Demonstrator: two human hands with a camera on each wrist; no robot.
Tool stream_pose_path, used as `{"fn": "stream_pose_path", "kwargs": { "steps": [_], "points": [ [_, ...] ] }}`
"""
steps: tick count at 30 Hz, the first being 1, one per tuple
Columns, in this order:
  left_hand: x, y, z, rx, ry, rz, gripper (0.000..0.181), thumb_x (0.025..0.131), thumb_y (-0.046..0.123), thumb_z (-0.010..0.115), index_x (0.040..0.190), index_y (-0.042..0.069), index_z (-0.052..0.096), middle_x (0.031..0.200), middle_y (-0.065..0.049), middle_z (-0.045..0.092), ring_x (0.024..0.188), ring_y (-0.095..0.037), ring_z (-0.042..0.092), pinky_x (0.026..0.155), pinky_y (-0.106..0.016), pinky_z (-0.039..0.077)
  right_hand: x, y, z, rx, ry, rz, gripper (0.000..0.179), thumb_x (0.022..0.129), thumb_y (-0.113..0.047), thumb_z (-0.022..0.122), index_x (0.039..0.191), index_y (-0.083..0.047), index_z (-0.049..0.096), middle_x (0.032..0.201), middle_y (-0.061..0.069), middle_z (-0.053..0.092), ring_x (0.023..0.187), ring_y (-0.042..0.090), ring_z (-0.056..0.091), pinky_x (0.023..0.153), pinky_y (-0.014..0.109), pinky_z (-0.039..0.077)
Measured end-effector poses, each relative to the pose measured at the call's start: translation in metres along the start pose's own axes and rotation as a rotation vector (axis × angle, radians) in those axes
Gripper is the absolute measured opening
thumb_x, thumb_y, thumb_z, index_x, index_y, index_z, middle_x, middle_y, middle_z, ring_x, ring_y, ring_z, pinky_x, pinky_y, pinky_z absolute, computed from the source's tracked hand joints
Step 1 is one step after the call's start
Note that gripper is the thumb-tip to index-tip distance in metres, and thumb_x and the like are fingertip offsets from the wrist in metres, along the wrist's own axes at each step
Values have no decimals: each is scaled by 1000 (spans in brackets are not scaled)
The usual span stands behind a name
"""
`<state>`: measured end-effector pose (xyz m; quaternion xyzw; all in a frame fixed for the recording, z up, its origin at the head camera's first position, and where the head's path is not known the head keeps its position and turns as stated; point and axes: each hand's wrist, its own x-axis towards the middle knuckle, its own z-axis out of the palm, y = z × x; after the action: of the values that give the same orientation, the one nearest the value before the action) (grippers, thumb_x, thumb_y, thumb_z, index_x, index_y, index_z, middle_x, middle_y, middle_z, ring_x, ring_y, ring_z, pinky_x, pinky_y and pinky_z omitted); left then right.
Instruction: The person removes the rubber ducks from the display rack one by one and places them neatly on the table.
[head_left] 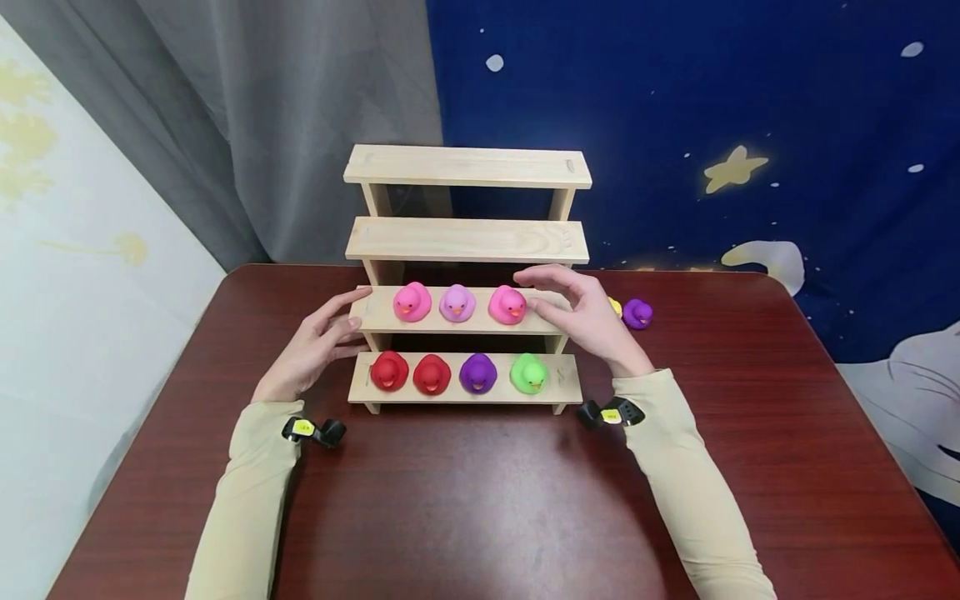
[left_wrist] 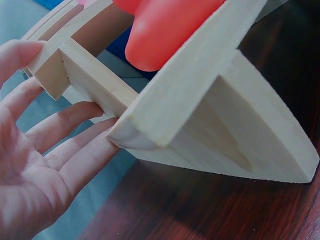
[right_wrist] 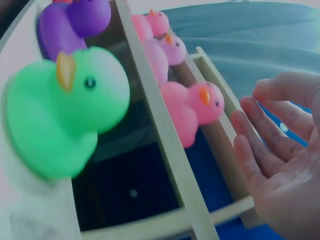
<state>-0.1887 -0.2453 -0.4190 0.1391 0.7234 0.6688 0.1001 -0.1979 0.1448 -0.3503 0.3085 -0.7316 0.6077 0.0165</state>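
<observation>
A pale wooden step shelf (head_left: 465,239) stands on the table. My left hand (head_left: 311,346) rests its fingertips on the shelf's left side; in the left wrist view its fingers (left_wrist: 82,162) touch the wood, loosely extended. My right hand (head_left: 588,321) hovers beside the rightmost pink duck (head_left: 507,306), relaxed and holding nothing; the right wrist view shows a gap between them. Left of that duck sit a lilac duck (head_left: 457,304) and another pink duck (head_left: 412,302). Along the lowest step are two red ducks (head_left: 432,376), a purple duck (head_left: 478,374) and a green duck (head_left: 529,375).
Beyond my right hand, a purple duck (head_left: 637,314) sits on the dark red table (head_left: 480,500), beside a partly hidden yellow object (head_left: 616,307). A grey curtain (head_left: 300,125) and a blue starry cloth (head_left: 637,100) hang behind the shelf.
</observation>
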Motion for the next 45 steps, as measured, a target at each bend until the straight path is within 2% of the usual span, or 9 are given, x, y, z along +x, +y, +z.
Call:
{"fn": "stream_pose_path", "kwargs": {
  "steps": [5,7,12,16,24,30,36,40,45],
  "points": [
    [1,-3,-1,-9,-3,0,49,101,17,51,149,17,38,144,-16,33,110,-22,60,85,-35,53,6,6,9,88,-13,17,33,88,10,62,121,9,60,121,23,59,117,34,52,102,47,41],
    [1,-3,-1,-8,-1,-3,50,101,18,51,149,17,37,144,-16,33,110,-21,59,85,-34,53,8,10,11,88,-15,40,34,88,9,63,121,10,59,121,25,58,116,38,54,101,46,43],
    [0,-1,0,-14,1,-6,50,101,18,52,149,17,37,144,-16,34,111,-22,58,85,-35,53,7,16,12,22,-4,142,34,88,1,68,122,5,62,118,19,63,109,31,61,96,36,47],
    [-1,-1,0,-16,7,-6,50,101,18,52,149,17,38,141,-16,36,111,-22,57,84,-35,54,5,17,14,13,-13,179,34,88,3,67,121,6,62,116,18,64,105,31,62,91,33,50],
    [-1,-2,1,-45,6,1,49,101,17,53,148,16,39,137,-16,40,110,-21,59,84,-36,54,1,-6,18,-42,2,173,32,86,9,65,118,11,61,113,24,63,102,37,61,92,43,49],
    [-1,-1,1,-53,-2,7,49,101,16,52,148,16,39,138,-16,40,110,-21,59,85,-37,54,-5,12,14,-52,56,164,33,86,0,70,119,2,65,112,15,66,98,29,62,88,35,50],
    [0,-1,1,-47,-4,4,49,101,16,52,149,16,39,138,-17,39,111,-21,59,85,-36,54,-11,15,8,-47,101,162,32,86,-7,73,118,-3,67,109,11,67,91,25,61,81,28,50],
    [0,-1,0,-42,-8,3,49,101,16,51,149,16,39,140,-16,38,110,-21,60,85,-36,54,-14,8,5,-34,119,166,32,86,1,71,118,3,66,110,17,66,88,28,60,79,28,49],
    [0,-3,-1,-37,-13,5,49,101,15,51,149,16,39,141,-17,36,109,-22,61,85,-36,53,-19,-12,0,-83,145,159,31,85,5,69,116,8,64,109,22,65,86,28,61,79,30,49]
  ]
}}
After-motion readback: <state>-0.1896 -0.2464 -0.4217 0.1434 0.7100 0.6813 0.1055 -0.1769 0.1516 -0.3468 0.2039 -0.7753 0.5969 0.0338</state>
